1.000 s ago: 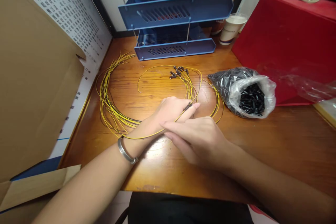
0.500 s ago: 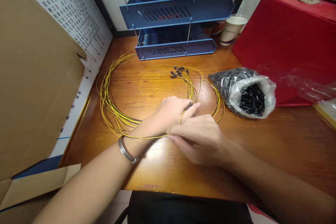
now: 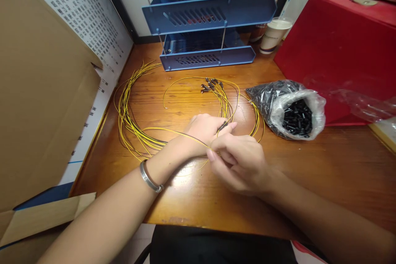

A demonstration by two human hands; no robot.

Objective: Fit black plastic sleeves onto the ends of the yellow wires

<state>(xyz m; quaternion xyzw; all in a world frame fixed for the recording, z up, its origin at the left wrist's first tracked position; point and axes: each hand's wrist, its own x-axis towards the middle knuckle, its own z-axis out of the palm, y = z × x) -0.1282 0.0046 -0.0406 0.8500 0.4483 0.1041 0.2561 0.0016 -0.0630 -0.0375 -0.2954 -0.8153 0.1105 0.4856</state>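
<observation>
My left hand (image 3: pixel 206 130), a silver bangle on its wrist, reaches over the table with its back turned up. A small black sleeve (image 3: pixel 222 125) shows between its closed fingers; the fingertips are partly hidden. Close beside it, my right hand (image 3: pixel 243 159) pinches a thin yellow cable (image 3: pixel 182 133) between thumb and forefinger. That cable arcs leftward across my left wrist. A coil of yellow and black cables (image 3: pixel 123 111) lies to the left. Beyond my left hand, several cable ends with black connectors (image 3: pixel 212 85) are bunched together.
Right of my hands lies an open clear plastic bag (image 3: pixel 278 103) full of black sleeves. A blue two-tier tray rack (image 3: pixel 207 60) stands at the back, with a paper cup (image 3: pixel 274 35) beside it. A red box (image 3: pixel 334 57) is on the right, cardboard (image 3: pixel 40 90) on the left.
My right hand has shifted slightly right, drawing the pinched yellow cable up; its arc now crosses higher over my left wrist. My left hand has stayed in place.
</observation>
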